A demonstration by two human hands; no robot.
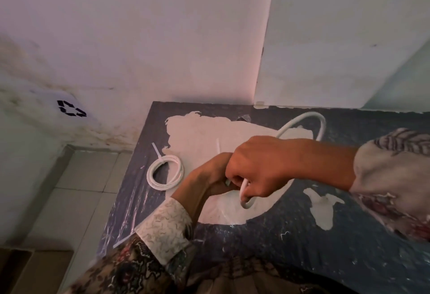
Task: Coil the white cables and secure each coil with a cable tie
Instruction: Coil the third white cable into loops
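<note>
Both my hands on a white cable over the worktop

My right hand (258,168) curls its fingers (246,197) round the white cable (311,119), which loops up behind it; my left hand (209,177) meets it, fingers hidden, so I cannot tell their grip. A finished coil (165,172) with its cable tie (157,152) lies left on the worktop (290,235). The only marking is a black recycling symbol (71,108), no readable writing.

My view is dim with a pinkish cast, soft throughout; the wall (139,26) bows at the wide-angle edges.
</note>
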